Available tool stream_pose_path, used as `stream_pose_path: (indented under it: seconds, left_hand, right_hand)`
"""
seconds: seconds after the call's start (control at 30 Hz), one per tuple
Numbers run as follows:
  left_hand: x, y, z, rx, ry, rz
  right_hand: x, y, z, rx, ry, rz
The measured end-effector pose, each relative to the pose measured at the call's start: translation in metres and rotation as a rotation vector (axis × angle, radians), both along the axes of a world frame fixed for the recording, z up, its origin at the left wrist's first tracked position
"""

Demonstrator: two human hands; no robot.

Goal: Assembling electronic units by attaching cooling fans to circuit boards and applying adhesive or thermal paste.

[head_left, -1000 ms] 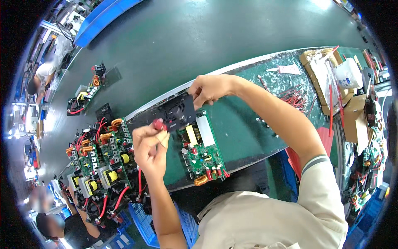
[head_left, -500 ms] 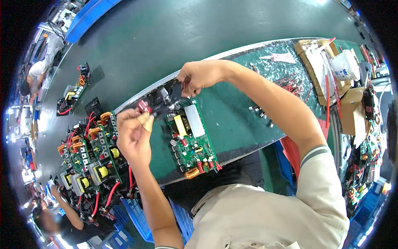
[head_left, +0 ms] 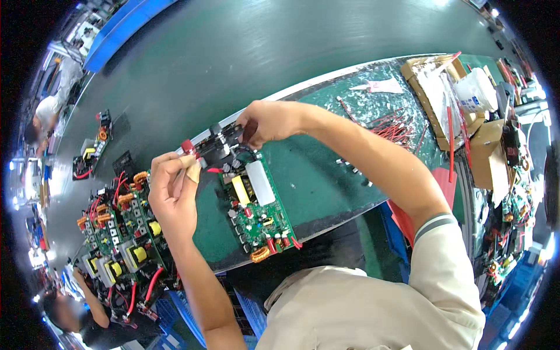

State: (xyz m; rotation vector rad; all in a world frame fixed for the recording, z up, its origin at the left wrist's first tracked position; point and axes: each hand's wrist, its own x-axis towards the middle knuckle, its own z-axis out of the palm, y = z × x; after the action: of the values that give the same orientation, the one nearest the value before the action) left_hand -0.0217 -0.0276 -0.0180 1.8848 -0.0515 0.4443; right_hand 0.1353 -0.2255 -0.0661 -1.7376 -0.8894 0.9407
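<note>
Between my two hands is a black end panel (head_left: 217,144) with a red block-shaped part (head_left: 188,147) at its left end. My left hand (head_left: 173,189) pinches that left end, thumb and fingers closed by the red part; a yellowish finger cover (head_left: 192,170) sits on one digit. My right hand (head_left: 268,123) has its fingers curled round the panel's right end, fingertips partly hidden. Just nearer to me lies a green circuit board (head_left: 277,223) with a white block, a yellow-wrapped transformer and a copper coil. Dark wires run between board and panel.
More assembled circuit boards (head_left: 125,233) crowd the left, and one stands apart (head_left: 93,146). On the right are red wires (head_left: 394,129), a white tube (head_left: 382,86) and an open cardboard box (head_left: 429,93). A co-worker (head_left: 73,315) sits lower left.
The black panel, blurred before, now shows as a steadier bar between my hands. A red lead has come into sight at the board's far left corner. The whole view has shifted slightly.
</note>
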Motion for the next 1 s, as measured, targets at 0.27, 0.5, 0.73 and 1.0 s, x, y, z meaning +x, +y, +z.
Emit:
stream_pose_path:
  seconds: [0.27,0.5,0.73,1.0]
  left_hand:
    - [-0.011,-0.066,0.043,0.934,-0.088,0.003]
    - [-0.021,-0.083,0.024,1.041,0.057,0.103]
    - [-0.009,-0.061,0.003,0.424,-0.059,0.163]
    - [-0.024,-0.077,0.006,0.879,-0.049,0.120]
  right_hand:
    - [-0.027,-0.011,-0.010,0.124,-0.290,-0.226]
    - [-0.038,-0.013,-0.010,0.147,-0.328,-0.304]
    - [-0.045,-0.016,-0.006,0.098,-0.361,-0.346]
    - [-0.052,-0.024,-0.006,0.111,-0.294,-0.427]
